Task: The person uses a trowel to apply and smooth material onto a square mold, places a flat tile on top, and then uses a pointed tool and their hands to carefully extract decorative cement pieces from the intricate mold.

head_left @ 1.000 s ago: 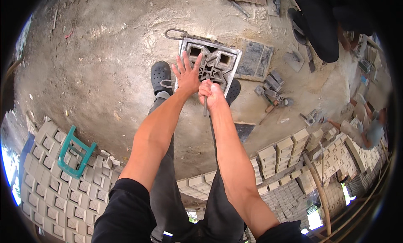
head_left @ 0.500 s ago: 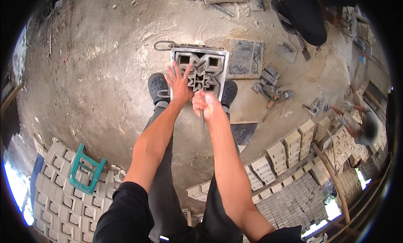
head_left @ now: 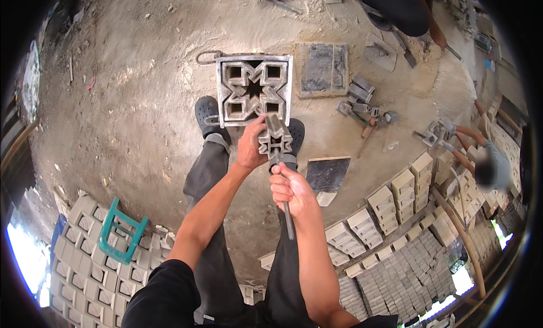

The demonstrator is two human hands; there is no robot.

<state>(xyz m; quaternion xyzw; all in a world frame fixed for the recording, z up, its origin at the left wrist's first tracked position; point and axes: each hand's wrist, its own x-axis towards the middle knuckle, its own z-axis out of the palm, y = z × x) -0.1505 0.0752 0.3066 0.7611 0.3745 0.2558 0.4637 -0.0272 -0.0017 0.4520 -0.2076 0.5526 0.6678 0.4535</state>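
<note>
Star-shaped metal core (head_left: 275, 140) held up just below the square patterned mould (head_left: 254, 89), near its lower edge on the concrete floor (head_left: 130, 101). Left hand (head_left: 250, 148) in a closed grip on the core; right hand (head_left: 289, 191) fisted round its rod handle (head_left: 287, 217). Long axis running from mould toward body; left hand nearer the mould.

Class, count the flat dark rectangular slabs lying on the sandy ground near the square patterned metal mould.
2. One flat dark rectangular slab lies just right of the square patterned metal mould; the other lies nearer the person, right of their shoe. More may be hidden beyond the rim.
</note>
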